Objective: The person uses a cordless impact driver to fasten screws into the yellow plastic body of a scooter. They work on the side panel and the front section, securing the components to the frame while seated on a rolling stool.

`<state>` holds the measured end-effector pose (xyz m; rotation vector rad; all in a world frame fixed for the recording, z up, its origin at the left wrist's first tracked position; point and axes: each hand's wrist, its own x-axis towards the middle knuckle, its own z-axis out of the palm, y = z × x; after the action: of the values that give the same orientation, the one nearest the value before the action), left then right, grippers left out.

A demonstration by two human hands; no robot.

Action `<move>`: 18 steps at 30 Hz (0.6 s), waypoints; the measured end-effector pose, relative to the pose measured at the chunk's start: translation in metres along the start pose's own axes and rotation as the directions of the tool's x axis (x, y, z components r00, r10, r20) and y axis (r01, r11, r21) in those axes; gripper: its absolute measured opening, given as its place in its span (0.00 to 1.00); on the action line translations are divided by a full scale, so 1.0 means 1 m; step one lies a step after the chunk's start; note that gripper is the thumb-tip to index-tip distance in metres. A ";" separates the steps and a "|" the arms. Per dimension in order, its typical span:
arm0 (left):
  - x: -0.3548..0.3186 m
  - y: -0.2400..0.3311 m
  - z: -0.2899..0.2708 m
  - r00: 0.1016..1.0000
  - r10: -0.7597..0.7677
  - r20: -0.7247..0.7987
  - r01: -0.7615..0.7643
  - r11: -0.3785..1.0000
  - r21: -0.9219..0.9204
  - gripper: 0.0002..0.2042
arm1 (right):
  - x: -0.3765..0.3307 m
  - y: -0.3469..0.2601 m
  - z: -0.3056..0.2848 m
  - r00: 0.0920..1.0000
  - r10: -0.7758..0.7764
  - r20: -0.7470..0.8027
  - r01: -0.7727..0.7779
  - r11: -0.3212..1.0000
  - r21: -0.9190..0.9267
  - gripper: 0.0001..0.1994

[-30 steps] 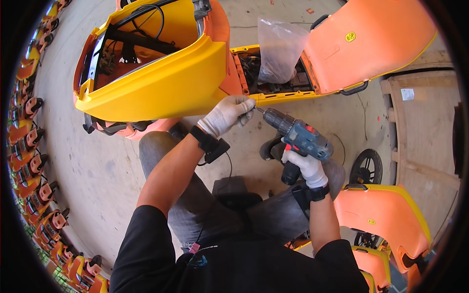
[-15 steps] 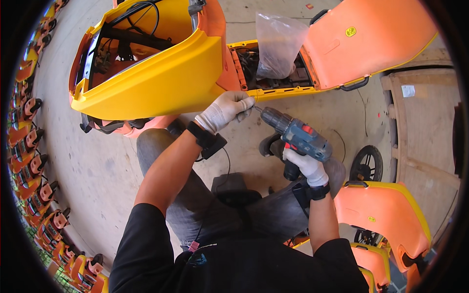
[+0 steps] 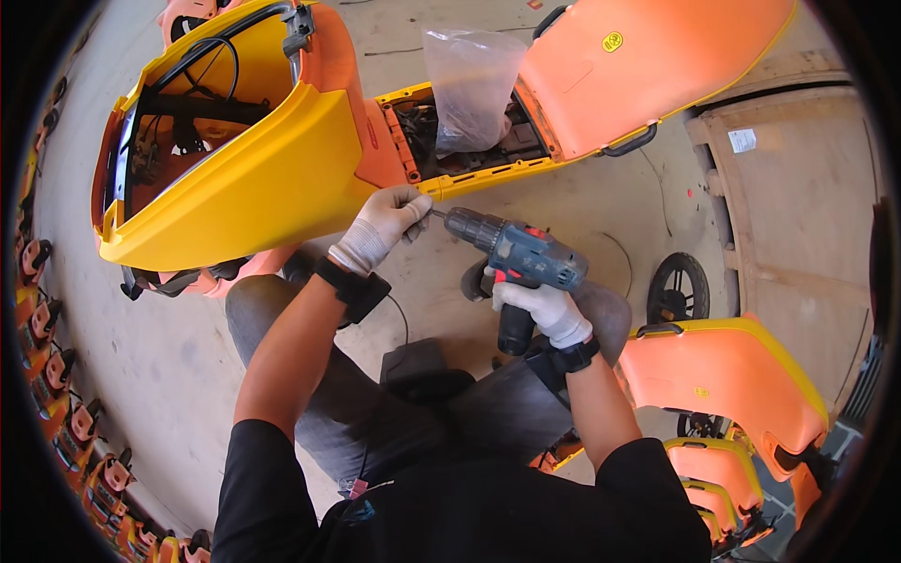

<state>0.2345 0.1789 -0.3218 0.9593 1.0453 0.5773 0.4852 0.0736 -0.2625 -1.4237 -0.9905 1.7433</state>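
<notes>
My right hand, in a white knit glove, grips the handle of a blue-grey cordless drill with red switches. The drill lies level and its bit points left. My left hand, gloved too, is closed in a pinch at the bit's tip. Whatever those fingers hold, if anything, is too small to make out. Just beyond them is the lower edge of a yellow and orange scooter body. A clear plastic bag stands in its open compartment, contents unclear.
An orange panel with a yellow rim is raised to the right of the compartment. Wooden boards, a black wheel and another orange panel lie to the right. Rows of orange scooters line the far left.
The whole view has shifted, so the scooter body and bag sit farther left in the picture. Both hands and the drill keep about the same hold and position relative to each other.
</notes>
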 end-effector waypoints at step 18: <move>-0.002 0.006 0.000 1.000 0.015 -0.023 -0.015 1.000 -0.003 0.13 | -0.001 -0.006 0.009 0.993 0.111 0.048 -0.118 0.974 0.195 0.16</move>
<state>0.2343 0.1804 -0.3154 0.9602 1.0583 0.6042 0.4772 0.0748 -0.2555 -1.3482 -0.7424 1.8999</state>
